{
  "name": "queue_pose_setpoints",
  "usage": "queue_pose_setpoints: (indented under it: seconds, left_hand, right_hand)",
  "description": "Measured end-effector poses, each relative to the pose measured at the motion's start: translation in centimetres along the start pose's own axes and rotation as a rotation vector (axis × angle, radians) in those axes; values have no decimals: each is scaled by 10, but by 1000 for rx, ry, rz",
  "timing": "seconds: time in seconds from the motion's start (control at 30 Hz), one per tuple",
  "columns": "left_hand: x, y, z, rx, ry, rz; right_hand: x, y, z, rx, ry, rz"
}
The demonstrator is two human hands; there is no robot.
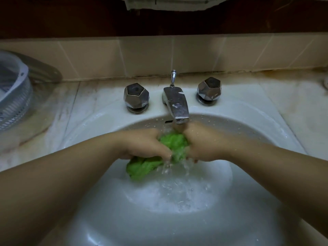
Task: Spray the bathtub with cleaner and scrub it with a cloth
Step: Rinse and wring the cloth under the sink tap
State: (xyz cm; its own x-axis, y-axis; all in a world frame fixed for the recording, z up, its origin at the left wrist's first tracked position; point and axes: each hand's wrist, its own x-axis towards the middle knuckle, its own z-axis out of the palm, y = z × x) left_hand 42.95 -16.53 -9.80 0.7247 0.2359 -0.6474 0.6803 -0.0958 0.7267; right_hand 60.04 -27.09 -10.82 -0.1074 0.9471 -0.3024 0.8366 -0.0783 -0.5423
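A wet green cloth [142, 167] is bunched between both my hands over a white sink basin [248, 132]. My left hand [142, 144] grips its left part and my right hand [204, 144] grips its right part, right under the metal spout [177, 107]. Water runs from the spout over the cloth and splashes into foamy water in the bowl. One end of the cloth hangs below my left hand. No bathtub or spray bottle is in view.
Two faceted metal tap handles [136, 97] [209, 91] flank the spout. A pale plastic basket [12, 93] stands on the counter at the far left. Beige wall tiles [150, 55] run behind the sink, and a towel [168, 3] hangs at the top edge.
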Motion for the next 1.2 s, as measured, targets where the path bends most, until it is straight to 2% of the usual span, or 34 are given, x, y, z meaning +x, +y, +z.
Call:
queue_pose_setpoints:
  seconds: [0.07, 0.17, 0.27, 0.4, 0.47, 0.53, 0.63, 0.7, 0.77, 0.83, 0.93, 1.0, 1.07, 1.13, 1.2]
  left_hand:
    - [-1, -1, 6, -154, -123, -83]
    - [2, 0, 7, -112, -105, -73]
    - [9, 1, 5, 239, 121, -10]
    - [13, 3, 4, 800, 322, 201]
    - [13, 1, 5, 967, 384, 288]
    - [13, -6, 9, 1040, 467, 360]
    - [13, -11, 9, 977, 512, 398]
    - [13, -11, 7, 835, 439, 459]
    - [11, -12, 1, 688, 274, 458]
    - [5, -15, -4, 564, 179, 327]
    - [-1, -16, -10, 206, 140, 209]
    - [-1, -10, -10, 31, 144, 171]
    - [3, -2, -6, 0, 154, 134]
    - [6, 9, -1, -4, 132, 78]
    - [5, 20, 0, -17, 63, -19]
  right_hand:
    - [3, 3, 0, -47, 42, -13]
    - [1, 1, -7, -101, 22, -52]
    - [-1, -5, -4, -105, -45, -84]
    - [3, -3, 0, 196, -31, -12]
    - [3, -1, 1, 290, -48, 21]
    - [1, 1, 9, 369, -62, 88]
    - [-1, 0, 17, 543, -63, 168]
    - [0, 2, 10, 532, -48, 197]
    - [1, 5, -1, 378, -41, 136]
    - [-1, 9, -8, 245, -54, 99]
    - [-7, 11, -12, 44, 10, 35]
    - [-12, 4, -11, 23, 114, -62]
    - [-16, 1, -6, -22, 113, -126]
    - [-15, -1, 1, -184, 96, -104]
    - [-13, 0, 3, -283, 171, -109]
